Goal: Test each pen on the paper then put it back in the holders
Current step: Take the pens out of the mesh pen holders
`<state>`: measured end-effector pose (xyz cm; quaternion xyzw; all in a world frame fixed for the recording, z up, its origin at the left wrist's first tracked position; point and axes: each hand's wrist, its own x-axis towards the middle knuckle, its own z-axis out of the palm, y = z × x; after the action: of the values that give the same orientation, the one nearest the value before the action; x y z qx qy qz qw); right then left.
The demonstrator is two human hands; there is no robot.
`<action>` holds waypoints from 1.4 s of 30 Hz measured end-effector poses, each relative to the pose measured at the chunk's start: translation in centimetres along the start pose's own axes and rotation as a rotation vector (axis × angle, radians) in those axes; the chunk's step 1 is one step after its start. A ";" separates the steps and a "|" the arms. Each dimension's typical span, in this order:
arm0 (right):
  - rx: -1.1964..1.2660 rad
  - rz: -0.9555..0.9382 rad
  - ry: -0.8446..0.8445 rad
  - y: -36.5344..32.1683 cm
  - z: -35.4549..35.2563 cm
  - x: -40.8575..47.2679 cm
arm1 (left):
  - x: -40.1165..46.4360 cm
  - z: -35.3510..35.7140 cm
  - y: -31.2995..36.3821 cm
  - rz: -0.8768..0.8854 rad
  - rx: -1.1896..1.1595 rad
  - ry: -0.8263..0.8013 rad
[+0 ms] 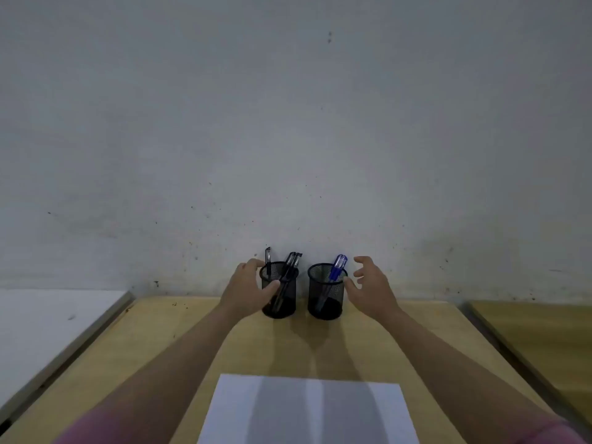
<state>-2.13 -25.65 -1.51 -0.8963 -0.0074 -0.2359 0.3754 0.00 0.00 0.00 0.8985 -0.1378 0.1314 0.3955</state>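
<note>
Two mesh holders at the far edge of your desk point(198, 341), against the wall point(288, 123). White table point(48, 322) sits off to the left. Your left hand point(248, 290) wraps the left holder point(279, 291), thumb on its front, fingers around the back; black pens point(286, 274) stand in it. Right holder point(326, 291) is just beside it, with one blue pen point(337, 269) leaning inside. Your right hand point(371, 288) is spread wide beside that holder, thumb near or touching the mesh, holding nothing. Paper point(307, 411) lies near you, between your forearms, your arm shadows across it.
</note>
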 end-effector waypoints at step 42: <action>0.220 -0.277 0.051 -3.8 -0.2 7.7 | 8.8 3.2 1.9 0.342 -0.262 0.296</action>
<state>3.90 -24.37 4.44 -0.8339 -0.1472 -0.3057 0.4353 7.90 -4.88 2.18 0.7742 -0.2441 0.3073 0.4966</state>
